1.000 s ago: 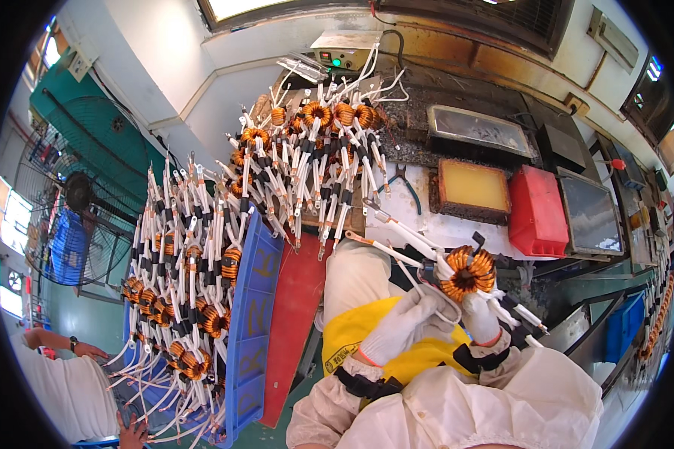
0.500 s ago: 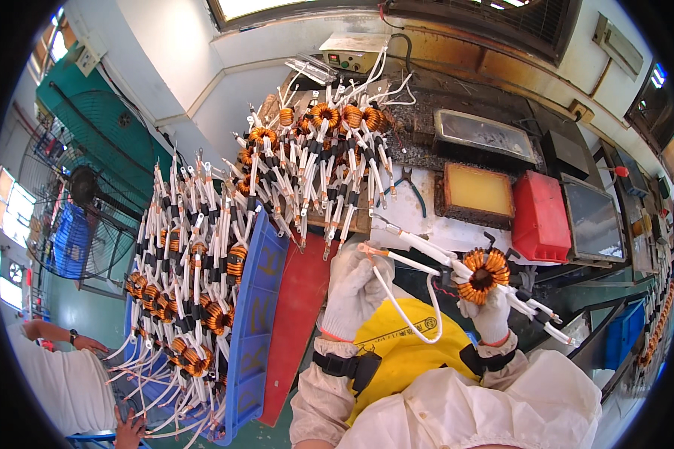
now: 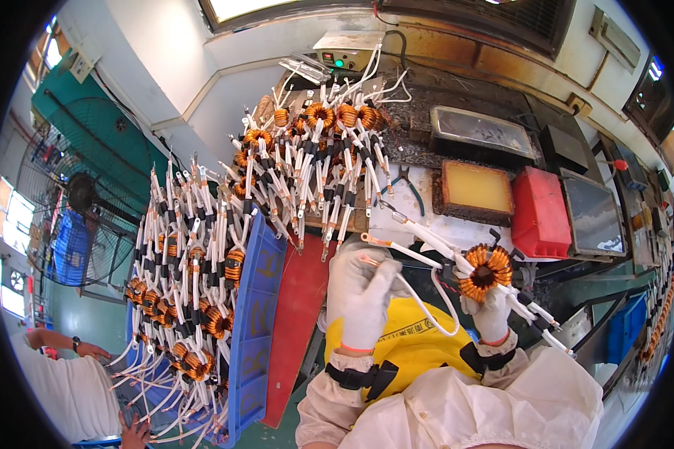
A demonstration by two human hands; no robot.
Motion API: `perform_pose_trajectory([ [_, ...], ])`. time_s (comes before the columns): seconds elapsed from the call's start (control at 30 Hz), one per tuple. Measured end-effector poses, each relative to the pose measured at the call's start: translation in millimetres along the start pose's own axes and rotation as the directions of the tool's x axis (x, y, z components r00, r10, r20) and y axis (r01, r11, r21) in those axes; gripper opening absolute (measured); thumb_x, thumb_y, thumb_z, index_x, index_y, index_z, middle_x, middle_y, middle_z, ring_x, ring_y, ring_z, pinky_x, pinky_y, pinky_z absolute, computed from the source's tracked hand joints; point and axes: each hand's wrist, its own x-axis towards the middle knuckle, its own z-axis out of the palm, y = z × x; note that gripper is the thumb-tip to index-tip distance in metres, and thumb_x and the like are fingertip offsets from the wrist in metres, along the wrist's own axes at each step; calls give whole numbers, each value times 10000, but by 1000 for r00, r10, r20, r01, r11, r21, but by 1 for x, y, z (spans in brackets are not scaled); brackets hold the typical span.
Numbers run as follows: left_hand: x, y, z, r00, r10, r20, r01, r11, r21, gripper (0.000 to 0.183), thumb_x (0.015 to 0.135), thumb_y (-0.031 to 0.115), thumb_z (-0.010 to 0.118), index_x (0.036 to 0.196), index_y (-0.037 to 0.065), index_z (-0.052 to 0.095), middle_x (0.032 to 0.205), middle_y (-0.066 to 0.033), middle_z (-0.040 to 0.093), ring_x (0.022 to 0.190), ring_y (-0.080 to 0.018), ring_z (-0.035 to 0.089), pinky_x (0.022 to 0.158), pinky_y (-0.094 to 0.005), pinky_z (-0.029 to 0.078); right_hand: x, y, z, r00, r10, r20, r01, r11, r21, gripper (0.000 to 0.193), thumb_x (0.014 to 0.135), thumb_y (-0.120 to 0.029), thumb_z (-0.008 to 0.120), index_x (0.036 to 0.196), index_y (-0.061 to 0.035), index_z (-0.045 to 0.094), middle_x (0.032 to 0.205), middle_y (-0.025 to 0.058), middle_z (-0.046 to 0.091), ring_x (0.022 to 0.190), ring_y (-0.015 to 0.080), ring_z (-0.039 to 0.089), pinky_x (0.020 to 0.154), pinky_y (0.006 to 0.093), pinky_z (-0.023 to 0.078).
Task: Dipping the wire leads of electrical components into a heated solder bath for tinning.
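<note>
My right hand [image 3: 491, 317], in a white glove, is closed around the lower side of a toroidal coil [image 3: 486, 271] wound with copper-coloured wire. Thick white leads with black sleeves stick out from both sides of the coil. My left hand [image 3: 361, 288], also gloved, pinches a thin white wire [image 3: 425, 310] close to its bare copper end. That wire loops down and back up toward the coil. Just above the left fingertips, a lead with a copper-coloured end [image 3: 376, 239] points left, apart from the pinched end. Below both hands lies a yellow apron [image 3: 408, 337] on my body.
A blue crate [image 3: 256, 329] full of similar coils stands at left, beside a red board [image 3: 298, 322]. More coils [image 3: 318, 161] are heaped behind. Pliers [image 3: 410, 191], a tray of yellow material [image 3: 478, 187] and a red bin [image 3: 541, 213] sit on the bench. Another person's hand [image 3: 135, 430] is at lower left.
My left hand has shifted slightly right and turned, its fingers now on the thin wire's end. The copper-ended lead now stands clear of that wire's tip. My right hand keeps the coil.
</note>
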Motion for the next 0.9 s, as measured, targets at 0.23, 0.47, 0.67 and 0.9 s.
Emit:
perform_pose_trajectory([
  [0.23,3,0,-2,994,-77,-84,64,987,-144,191,908,171,538,833,-5,546,739,-86,576,597,-121,570,506,-246,487,0,10,-21,992,46,-116,-40,998,54,712,736,-527,660,1195,-17,469,849,107,634,393,72,411,338,209,305],
  [0.47,23,-1,-12,995,2,-101,12,991,134,286,917,280,523,882,-3,546,716,-78,556,521,-116,487,441,-235,387,-1,3,-38,994,93,-56,-95,995,-40,788,736,-579,645,1248,-26,415,962,154,616,570,147,562,487,285,472],
  [0.67,31,13,-13,953,-299,-57,303,950,72,247,926,330,507,991,95,546,774,3,573,571,-31,445,480,-164,342,3,4,-24,998,-31,-55,29,999,-25,795,736,-575,645,1264,-34,399,1049,169,587,773,225,598,663,352,507],
  [0.9,38,5,-12,928,-374,8,373,925,-69,233,914,308,543,950,78,551,657,18,518,473,-17,345,399,-153,257,6,-4,-2,996,23,-89,-13,994,110,848,703,-611,652,1271,-38,390,1091,174,576,890,267,624,764,388,530],
])
